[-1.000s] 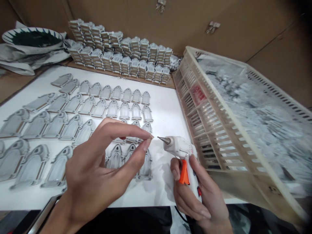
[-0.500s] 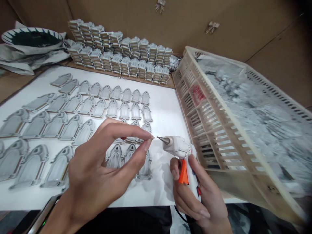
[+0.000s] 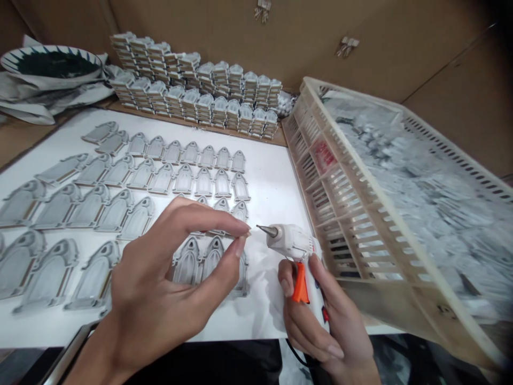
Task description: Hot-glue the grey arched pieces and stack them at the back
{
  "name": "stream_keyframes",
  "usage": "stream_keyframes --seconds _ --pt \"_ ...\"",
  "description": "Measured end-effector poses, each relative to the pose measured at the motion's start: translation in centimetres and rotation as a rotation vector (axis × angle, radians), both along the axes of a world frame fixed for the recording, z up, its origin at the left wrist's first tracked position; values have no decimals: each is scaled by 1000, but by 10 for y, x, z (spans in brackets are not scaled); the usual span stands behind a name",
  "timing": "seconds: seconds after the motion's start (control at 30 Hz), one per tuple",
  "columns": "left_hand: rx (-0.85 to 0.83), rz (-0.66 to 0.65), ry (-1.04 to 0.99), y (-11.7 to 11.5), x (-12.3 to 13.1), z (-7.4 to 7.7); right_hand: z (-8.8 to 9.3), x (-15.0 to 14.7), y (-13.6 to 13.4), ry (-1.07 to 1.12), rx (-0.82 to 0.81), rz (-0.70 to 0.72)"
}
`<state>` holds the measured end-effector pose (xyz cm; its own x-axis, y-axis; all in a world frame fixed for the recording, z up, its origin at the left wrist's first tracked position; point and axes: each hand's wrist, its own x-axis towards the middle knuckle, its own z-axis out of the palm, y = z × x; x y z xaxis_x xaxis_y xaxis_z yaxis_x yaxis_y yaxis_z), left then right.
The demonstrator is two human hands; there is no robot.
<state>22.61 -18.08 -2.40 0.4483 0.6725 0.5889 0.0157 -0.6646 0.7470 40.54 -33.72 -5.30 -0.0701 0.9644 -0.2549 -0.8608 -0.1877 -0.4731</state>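
Observation:
My right hand [image 3: 326, 315] is wrapped round the handle of a white hot glue gun [image 3: 294, 240] with an orange trigger [image 3: 300, 283]. Its metal nozzle points left, close to the fingertips of my left hand [image 3: 176, 283]. There the thumb and forefinger are pinched together on a tiny pale piece [image 3: 248, 232], too small to name. Beneath and behind the left hand, rows of grey-white arched pieces shaped like little windows [image 3: 184, 179] lie flat on the white table [image 3: 272, 176]. My left hand hides several of them.
Stacks of the same arched pieces [image 3: 204, 107] line the back edge. At right stands a cream plastic crate [image 3: 344, 198] filled with bagged parts. A plate of dark green material [image 3: 58, 63] rests on paper at the far left. Binder clips [image 3: 347, 46] hang on the cardboard wall.
The left thumb has shifted slightly against the forefinger, and the tiny piece shows a little more at the fingertips. The glue gun stays almost in place.

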Motion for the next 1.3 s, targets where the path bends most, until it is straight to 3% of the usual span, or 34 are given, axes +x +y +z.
stream_keyframes --seconds 0.17,0.5,1.3 --pt "38 -29 -28 3 1 -1 0 -1 -1 -14 -21 -9" --pt "30 92 -41 -1 4 1 0 -1 -2 -4 -14 -9" --pt "58 116 -11 0 6 3 0 -1 -1 -21 -14 -4"
